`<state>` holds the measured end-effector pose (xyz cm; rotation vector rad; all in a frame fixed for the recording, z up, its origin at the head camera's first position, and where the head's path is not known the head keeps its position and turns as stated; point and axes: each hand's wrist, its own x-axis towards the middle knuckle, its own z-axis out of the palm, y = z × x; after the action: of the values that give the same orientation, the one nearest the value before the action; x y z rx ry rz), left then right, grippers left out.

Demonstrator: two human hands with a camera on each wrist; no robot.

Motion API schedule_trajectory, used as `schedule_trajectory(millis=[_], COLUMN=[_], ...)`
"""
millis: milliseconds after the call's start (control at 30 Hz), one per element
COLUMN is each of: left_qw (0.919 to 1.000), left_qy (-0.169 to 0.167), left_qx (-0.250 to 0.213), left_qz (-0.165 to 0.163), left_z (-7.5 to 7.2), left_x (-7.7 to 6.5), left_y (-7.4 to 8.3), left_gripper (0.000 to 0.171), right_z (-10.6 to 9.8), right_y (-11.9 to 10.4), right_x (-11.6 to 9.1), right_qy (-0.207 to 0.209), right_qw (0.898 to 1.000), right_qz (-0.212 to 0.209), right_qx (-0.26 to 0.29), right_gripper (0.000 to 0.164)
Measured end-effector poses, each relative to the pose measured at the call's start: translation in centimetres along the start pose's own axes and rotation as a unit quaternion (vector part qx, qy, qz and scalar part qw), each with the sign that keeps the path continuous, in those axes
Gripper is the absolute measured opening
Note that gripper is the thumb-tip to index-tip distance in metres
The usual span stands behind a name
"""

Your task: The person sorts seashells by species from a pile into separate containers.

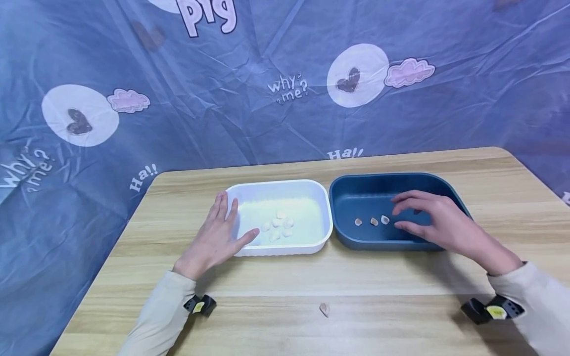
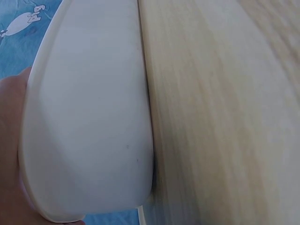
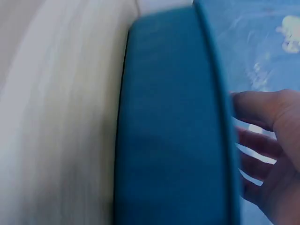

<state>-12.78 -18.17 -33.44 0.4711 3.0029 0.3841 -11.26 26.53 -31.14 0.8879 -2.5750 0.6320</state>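
My left hand [image 1: 215, 240] lies across the left end of a white plastic bin [image 1: 285, 250], its fingers spread and the thumb over the front rim. Several small pale pieces [image 1: 276, 223] sit inside that bin, washed out by glare. My right hand [image 1: 438, 220] hovers over the right part of a dark blue bin [image 1: 378, 244], fingers loosely bent and apart, nothing visible between them. Just left of its fingertips, a small whitish teardrop-shaped piece [image 1: 385, 220] lies on the blue floor. Two browner pieces, one [image 1: 374, 221] and another [image 1: 358, 222], are further left.
The two bins stand side by side on a wood-grain table [image 1: 249, 321]. One more tan teardrop-shaped piece [image 1: 324, 309] lies on the table near the front. Behind the table hangs a blue printed cloth [image 1: 222, 99]. Both wrists wear black camera straps.
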Motion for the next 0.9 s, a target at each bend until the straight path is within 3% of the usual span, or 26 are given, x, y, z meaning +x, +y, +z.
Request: schedule_trajectory(millis=[100, 267, 367, 500, 900], left_qw=[1.0000, 1.0000, 1.0000, 1.0000, 0.9998], left_qy=[0.000, 0.001, 0.002, 0.003, 0.010], left_qx=[0.001, 0.005, 0.007, 0.007, 0.014], left_qz=[0.000, 0.000, 0.002, 0.001, 0.005], left_z=[0.0, 0.0, 0.1, 0.0, 0.1], left_x=[0.0, 0.1, 0.1, 0.0, -0.1], left_y=[0.0, 0.0, 0.0, 0.0, 0.1], left_gripper=[0.101, 0.101, 0.101, 0.102, 0.107], right_z=[-0.3, 0.5, 1.9, 3.6, 7.4], right_y=[-1.4, -3.7, -5.4, -7.7, -11.4], right_x=[-0.2, -0.5, -0.9, -1.5, -2.3], right_qy=[0.022, 0.043, 0.037, 0.001, -0.109], right_qw=[0.999, 0.993, 0.989, 0.992, 0.985], right_qz=[-0.031, -0.090, -0.112, -0.109, -0.070], right_qx=[0.016, 0.067, 0.086, 0.065, 0.113], right_gripper=[0.038, 0.009, 0.011, 0.027, 0.028])
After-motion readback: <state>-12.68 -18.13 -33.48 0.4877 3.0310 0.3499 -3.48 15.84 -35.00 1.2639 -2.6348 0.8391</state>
